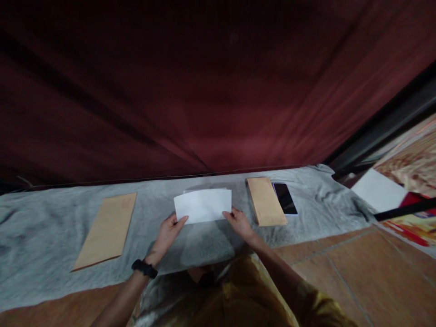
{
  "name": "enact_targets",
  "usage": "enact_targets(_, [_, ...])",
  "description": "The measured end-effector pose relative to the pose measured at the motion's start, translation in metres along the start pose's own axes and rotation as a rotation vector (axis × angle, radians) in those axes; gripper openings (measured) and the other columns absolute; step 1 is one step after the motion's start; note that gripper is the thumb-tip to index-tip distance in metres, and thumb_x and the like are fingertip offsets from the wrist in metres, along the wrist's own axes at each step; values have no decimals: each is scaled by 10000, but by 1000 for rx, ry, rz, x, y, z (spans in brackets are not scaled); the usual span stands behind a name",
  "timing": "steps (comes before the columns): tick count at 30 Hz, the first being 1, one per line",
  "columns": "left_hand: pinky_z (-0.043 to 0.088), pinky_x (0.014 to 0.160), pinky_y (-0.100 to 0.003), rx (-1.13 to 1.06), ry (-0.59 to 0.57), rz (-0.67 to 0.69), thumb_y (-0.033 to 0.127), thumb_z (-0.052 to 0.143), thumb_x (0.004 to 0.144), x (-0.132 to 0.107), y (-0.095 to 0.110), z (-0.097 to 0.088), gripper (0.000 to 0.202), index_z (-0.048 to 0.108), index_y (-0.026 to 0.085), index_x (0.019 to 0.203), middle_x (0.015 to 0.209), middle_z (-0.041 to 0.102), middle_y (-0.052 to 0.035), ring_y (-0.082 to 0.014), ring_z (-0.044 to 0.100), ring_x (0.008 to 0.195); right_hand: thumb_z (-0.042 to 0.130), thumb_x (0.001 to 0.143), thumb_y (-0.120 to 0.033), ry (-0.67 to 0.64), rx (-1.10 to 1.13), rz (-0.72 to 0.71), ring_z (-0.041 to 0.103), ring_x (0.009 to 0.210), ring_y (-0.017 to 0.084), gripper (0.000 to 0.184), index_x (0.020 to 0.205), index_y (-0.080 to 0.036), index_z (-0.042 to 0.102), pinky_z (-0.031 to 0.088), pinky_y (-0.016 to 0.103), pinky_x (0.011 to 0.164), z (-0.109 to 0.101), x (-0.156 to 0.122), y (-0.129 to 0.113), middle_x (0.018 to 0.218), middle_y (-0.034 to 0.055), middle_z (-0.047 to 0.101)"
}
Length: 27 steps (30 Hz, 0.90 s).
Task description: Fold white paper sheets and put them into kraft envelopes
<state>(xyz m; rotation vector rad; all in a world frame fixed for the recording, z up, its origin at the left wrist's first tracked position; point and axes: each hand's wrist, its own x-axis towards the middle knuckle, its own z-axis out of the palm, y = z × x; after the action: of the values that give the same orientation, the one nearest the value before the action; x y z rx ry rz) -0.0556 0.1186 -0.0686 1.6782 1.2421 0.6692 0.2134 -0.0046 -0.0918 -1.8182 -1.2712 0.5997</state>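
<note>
A white sheet of paper (203, 206) is held up between both hands, above the grey cloth. My left hand (169, 231) pinches its lower left corner, thumb on the near face. At the lower right corner my right hand (238, 221) grips the paper the same way. Another pale sheet edge shows just behind the paper; most of it is hidden. To the right of my right hand lies a stack of brown envelopes (267, 202). Farther left, a large brown envelope (108, 229) lies flat at a slant.
A smartphone (285, 199) lies against the right side of the stack. The grey cloth (316, 204) covers the surface, with tiled floor (340, 263) in front. A dark red curtain (218, 113) hangs behind. At the right are a black frame bar and printed boards.
</note>
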Motion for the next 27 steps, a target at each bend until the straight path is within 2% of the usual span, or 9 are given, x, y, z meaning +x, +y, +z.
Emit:
enact_targets(2, [587, 849, -418, -25, -37, -19, 701, 639, 741, -2, 2, -3, 589, 755, 158, 939, 973, 796, -100, -294, 731, 901, 563, 965, -377, 25, 57, 7, 690, 717, 189, 247, 980, -200, 735, 552, 282, 695, 2, 1, 2, 808, 30, 757])
enact_targets(4, [588, 866, -451, -17, -163, -24, 678, 639, 764, -7, 4, -12, 576, 771, 156, 969, 984, 797, -103, -312, 733, 914, 556, 964, -371, -4, 132, -11, 693, 754, 186, 248, 989, -201, 735, 562, 283, 712, 1, -1, 4, 842, 25, 761])
enact_targets(8, [495, 1061, -493, 26, -449, 90, 605, 750, 704, -15, 10, -32, 499, 810, 227, 1023, 1205, 759, -102, -348, 641, 1219, 624, 900, -245, -234, 158, -158, 711, 989, 219, 144, 915, -218, 765, 566, 348, 894, -11, -8, 10, 955, 22, 785])
enact_targets(11, [444, 1113, -475, 40, -545, 189, 607, 749, 698, -14, 12, -38, 444, 831, 252, 951, 1281, 726, -115, -340, 543, 1351, 622, 841, -114, -324, 86, -307, 670, 1155, 223, 226, 915, -251, 785, 498, 396, 1043, -21, -10, 11, 1009, 12, 793])
enact_targets(13, [497, 1040, -450, 41, -464, 137, 614, 701, 741, -13, 11, -35, 442, 828, 238, 935, 1203, 755, -116, -330, 622, 1236, 607, 855, -114, -309, 70, -340, 696, 1091, 207, 244, 943, -253, 787, 511, 374, 1013, -24, -10, 10, 1017, 17, 790])
enact_targets(15, [555, 886, -397, 42, -320, 31, 628, 666, 760, -12, 8, -29, 451, 813, 214, 861, 1000, 788, -87, -299, 698, 994, 610, 898, -178, -247, 53, -298, 723, 956, 196, 183, 928, -237, 781, 542, 331, 915, -23, -9, 8, 971, 27, 787])
enact_targets(17, [546, 742, -338, 44, -162, -32, 655, 643, 753, -12, 5, -20, 477, 768, 195, 745, 794, 752, -45, -250, 677, 791, 605, 939, -251, -147, -3, -206, 719, 849, 193, 178, 869, -220, 766, 541, 298, 823, -18, -8, 5, 884, 28, 777])
enact_targets(20, [495, 665, -292, 39, 25, -18, 677, 623, 737, -9, 5, -7, 501, 713, 185, 701, 712, 697, -21, -210, 625, 720, 572, 977, -283, 8, -150, -68, 699, 781, 188, 240, 818, -205, 734, 507, 275, 775, -6, -5, -3, 811, 30, 758])
enact_targets(27, [378, 577, -268, 169, 170, -18, 613, 595, 745, 7, 6, 6, 422, 512, 228, 592, 550, 527, 33, -151, 492, 566, 604, 976, -260, 187, -499, 79, 694, 943, 234, 130, 1004, -199, 716, 418, 332, 875, 11, -7, -21, 960, 65, 778])
